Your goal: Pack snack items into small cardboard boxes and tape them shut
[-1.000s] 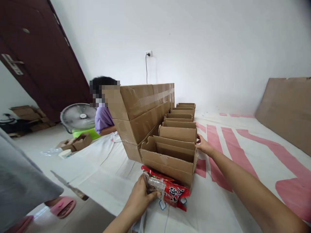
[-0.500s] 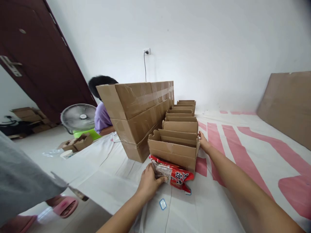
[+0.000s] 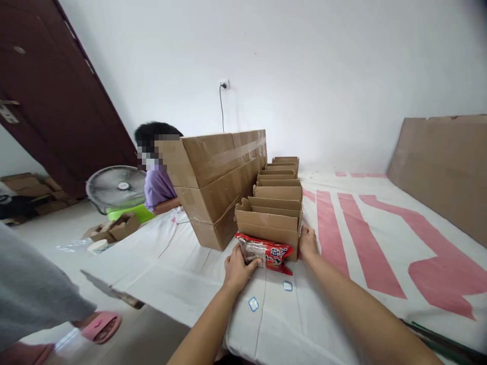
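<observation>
My left hand (image 3: 236,268) grips a red snack packet (image 3: 267,253) that lies against the front wall of the nearest open cardboard box (image 3: 266,229). My right hand (image 3: 307,242) rests on that box's front right corner, fingers against the cardboard. Behind this box a row of several more open cardboard boxes (image 3: 279,178) runs away toward the wall. All of it sits on a white sheet with pink stripes (image 3: 342,238).
Stacked large taped cartons (image 3: 216,177) stand left of the row. A person in a purple top (image 3: 158,185) sits behind them by a fan (image 3: 114,187). Another person's grey garment (image 3: 30,289) and pink slipper (image 3: 101,324) are at left. Flat cardboard (image 3: 441,167) leans at right.
The nearest box has slid away from me, closing up against the row. My right hand came from the box's right side to its front corner. My left hand followed with the packet.
</observation>
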Available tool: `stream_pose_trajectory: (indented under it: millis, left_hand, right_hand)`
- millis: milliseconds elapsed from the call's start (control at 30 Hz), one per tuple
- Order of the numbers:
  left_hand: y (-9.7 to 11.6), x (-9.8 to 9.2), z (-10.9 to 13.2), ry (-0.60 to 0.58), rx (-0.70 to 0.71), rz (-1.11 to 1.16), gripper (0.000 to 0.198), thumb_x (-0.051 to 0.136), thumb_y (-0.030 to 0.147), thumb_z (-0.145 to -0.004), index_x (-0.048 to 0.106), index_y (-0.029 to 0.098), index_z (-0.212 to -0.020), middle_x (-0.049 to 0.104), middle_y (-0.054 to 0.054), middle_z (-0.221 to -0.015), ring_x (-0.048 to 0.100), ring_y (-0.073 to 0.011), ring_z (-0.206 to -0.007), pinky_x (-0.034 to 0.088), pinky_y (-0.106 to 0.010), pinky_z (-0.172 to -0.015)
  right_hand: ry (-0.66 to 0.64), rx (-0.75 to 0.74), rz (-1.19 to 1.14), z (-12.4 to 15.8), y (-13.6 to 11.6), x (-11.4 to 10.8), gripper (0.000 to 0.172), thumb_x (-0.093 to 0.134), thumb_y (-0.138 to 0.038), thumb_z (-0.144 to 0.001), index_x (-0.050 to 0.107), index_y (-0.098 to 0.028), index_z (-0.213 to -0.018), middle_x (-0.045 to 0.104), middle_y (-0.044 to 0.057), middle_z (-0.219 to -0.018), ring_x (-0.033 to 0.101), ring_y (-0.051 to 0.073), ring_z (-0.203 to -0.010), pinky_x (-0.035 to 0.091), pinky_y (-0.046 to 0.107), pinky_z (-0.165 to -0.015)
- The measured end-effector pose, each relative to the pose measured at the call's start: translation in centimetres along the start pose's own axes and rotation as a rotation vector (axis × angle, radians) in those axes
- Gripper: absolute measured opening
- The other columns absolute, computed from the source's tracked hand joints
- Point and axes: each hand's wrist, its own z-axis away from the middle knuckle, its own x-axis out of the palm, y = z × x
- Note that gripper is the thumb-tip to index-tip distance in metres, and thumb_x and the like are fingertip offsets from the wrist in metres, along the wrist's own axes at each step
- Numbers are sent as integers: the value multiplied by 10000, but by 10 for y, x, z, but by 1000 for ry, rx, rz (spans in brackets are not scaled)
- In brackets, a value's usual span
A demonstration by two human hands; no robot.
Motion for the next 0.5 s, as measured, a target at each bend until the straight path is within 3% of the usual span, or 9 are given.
stream_pose_trajectory:
  millis: [133, 300, 500]
  left_hand:
    - [-3, 1, 0, 13, 5, -12, 669, 653, 469, -762, 409, 167, -1307, 530, -166, -1362, 461, -313, -1303, 302, -456, -1054]
    - [0, 0, 1, 38, 11, -19, 588, 637, 471, -779, 446, 181, -1254, 576, -152, -1302, 499, -303, -1267, 320, -448, -1040]
    - [0, 2, 1, 95, -15, -20, 521, 634, 433, -800, 462, 166, -1212, 606, -150, -1236, 545, -302, -1215, 360, -439, -1011]
  right_hand:
    - [119, 81, 13, 40, -9, -2, 470, 257, -534, -929, 592, -208, -980, 674, 162, -972, 615, 313, -965, 473, 467, -823]
    - [129, -80, -41, 82, -22, -7, 456, 252, -576, -911, 525, -224, -1005, 648, 158, -1063, 570, 305, -1076, 429, 468, -948]
    - [80, -246, -71, 99, -31, -9, 563, 349, -676, -862, 487, -186, -1104, 609, 185, -1122, 571, 319, -1077, 420, 498, -978]
